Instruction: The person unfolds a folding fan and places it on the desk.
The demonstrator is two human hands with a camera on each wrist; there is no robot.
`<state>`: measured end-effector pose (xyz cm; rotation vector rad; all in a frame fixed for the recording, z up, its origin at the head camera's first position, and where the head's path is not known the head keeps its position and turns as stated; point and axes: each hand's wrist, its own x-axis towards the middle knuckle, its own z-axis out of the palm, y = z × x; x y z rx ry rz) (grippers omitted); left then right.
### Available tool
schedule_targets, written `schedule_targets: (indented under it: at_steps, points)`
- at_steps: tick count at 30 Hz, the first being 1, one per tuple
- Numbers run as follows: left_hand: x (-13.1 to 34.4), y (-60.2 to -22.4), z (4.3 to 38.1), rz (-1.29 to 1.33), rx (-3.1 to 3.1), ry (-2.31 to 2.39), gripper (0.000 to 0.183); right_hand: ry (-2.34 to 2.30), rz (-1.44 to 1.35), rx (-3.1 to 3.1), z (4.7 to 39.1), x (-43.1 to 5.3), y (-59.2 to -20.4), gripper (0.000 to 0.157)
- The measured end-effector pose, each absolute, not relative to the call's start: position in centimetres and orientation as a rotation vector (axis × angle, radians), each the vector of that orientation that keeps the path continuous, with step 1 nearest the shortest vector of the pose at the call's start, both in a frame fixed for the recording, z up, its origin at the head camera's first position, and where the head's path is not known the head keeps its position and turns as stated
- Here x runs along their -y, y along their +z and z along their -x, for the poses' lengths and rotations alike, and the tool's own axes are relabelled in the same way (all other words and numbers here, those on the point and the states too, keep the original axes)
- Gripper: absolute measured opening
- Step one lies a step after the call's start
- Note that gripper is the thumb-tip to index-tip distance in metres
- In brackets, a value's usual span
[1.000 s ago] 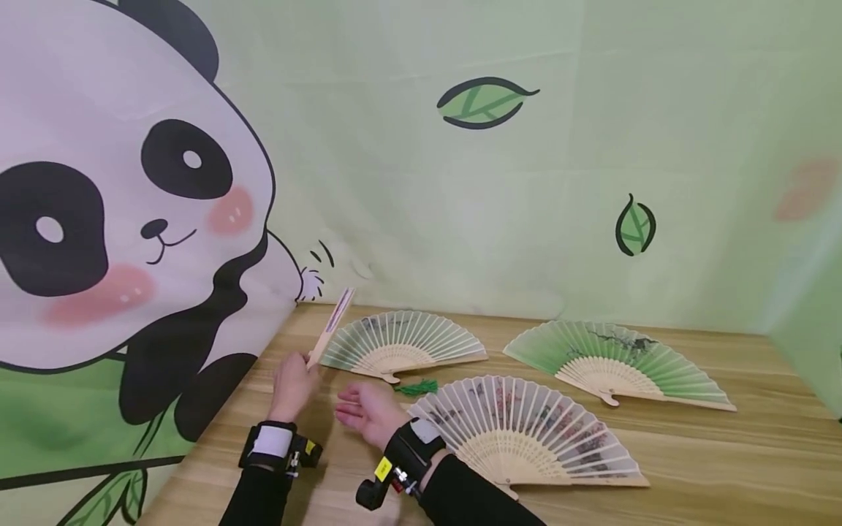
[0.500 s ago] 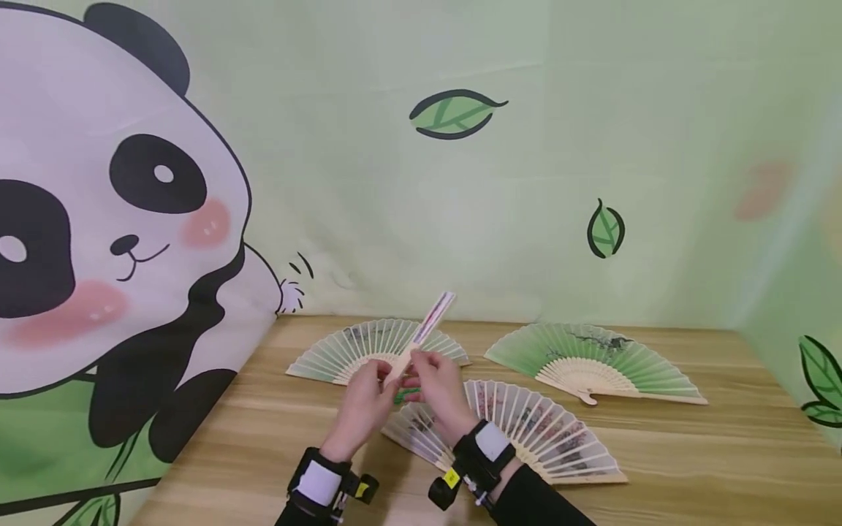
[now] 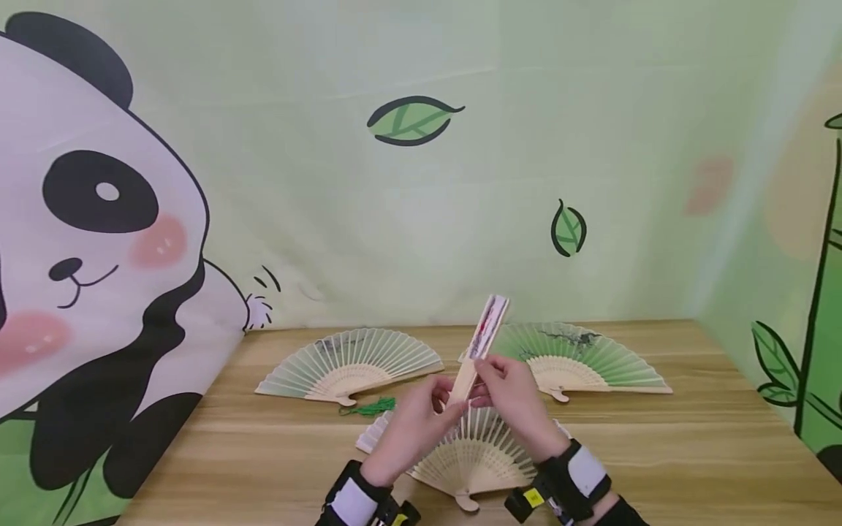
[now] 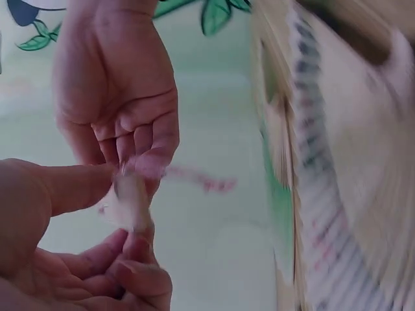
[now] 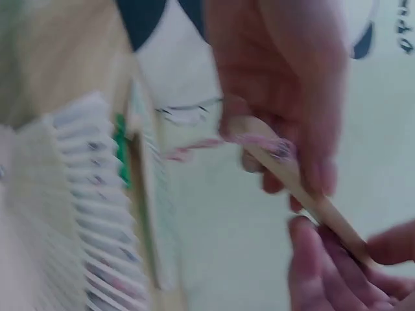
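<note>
My left hand point(image 3: 417, 424) and right hand point(image 3: 516, 398) both hold a folded hand fan point(image 3: 488, 329), slanted upward above the table. Pale wood shows at its lower part and purple-and-red print on the folded leaf. Fingers and thumb of the left hand pinch the lower end, while the right hand pinches a little higher. A pink tassel point(image 5: 194, 148) hangs at the left hand, blurred in both wrist views. Beneath the hands an open white fan with floral print point(image 3: 470, 460) lies partly covered by them.
An open pale-green fan point(image 3: 349, 369) lies at the back left, with a green tassel point(image 3: 373, 408) in front. Farther right is an open bright-green fan point(image 3: 592, 361), partly behind the held one. A panda backdrop point(image 3: 316, 183) rises behind the wooden table point(image 3: 691, 446).
The left hand has carried the folded fan from the left to above the white fan. My right hand, first apart from it, came to pinch it too. The head view has turned right.
</note>
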<state>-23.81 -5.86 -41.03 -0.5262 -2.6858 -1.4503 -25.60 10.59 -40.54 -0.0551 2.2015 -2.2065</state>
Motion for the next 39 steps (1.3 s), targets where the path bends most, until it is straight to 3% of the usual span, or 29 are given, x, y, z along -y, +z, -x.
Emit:
schedule_targets:
  at_steps: [17,39]
  points:
    - [1.2,-39.4,25.3,0.439,2.469,-2.135,0.023,-2.029,0.337,-2.070,24.1,-16.7,-38.8,0.032]
    - [2.5,-39.6,26.1,0.472,2.318,-2.244,0.023,-2.041,0.155,-2.306,23.8,-15.7,-39.1,0.032]
